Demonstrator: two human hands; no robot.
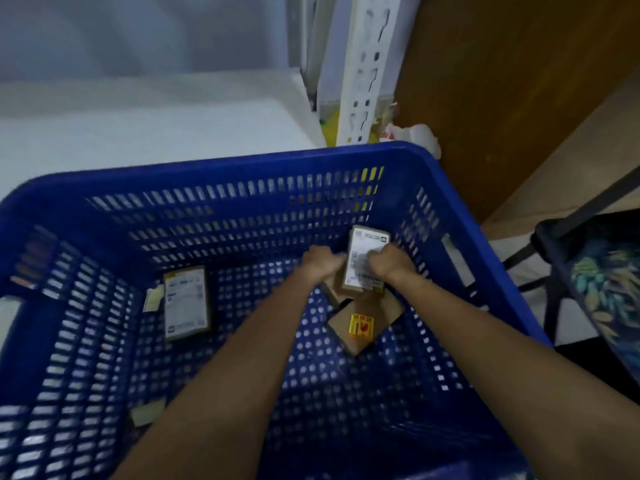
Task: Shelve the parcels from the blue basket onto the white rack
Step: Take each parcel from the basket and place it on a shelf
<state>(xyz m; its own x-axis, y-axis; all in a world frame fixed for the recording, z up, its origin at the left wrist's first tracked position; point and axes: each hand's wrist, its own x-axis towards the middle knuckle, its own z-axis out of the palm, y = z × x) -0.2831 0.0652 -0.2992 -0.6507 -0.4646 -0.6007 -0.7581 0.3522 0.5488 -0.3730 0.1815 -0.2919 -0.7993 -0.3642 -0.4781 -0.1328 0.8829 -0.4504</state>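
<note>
Both my arms reach down into the blue basket (242,161). My left hand (320,263) and my right hand (389,263) grip the two long sides of a small cardboard parcel with a white label (362,261), near the basket's far right corner. Under it lies another brown parcel with a yellow and red sticker (363,323). A third labelled parcel (185,303) lies flat on the basket floor to the left. The white rack's shelf (156,112) and its slotted upright (367,71) stand just beyond the basket.
A brown wooden panel (519,81) rises at the right behind the basket. A chair with a patterned dark cushion (602,289) stands at the far right. Crumpled white plastic (419,135) lies by the upright's foot.
</note>
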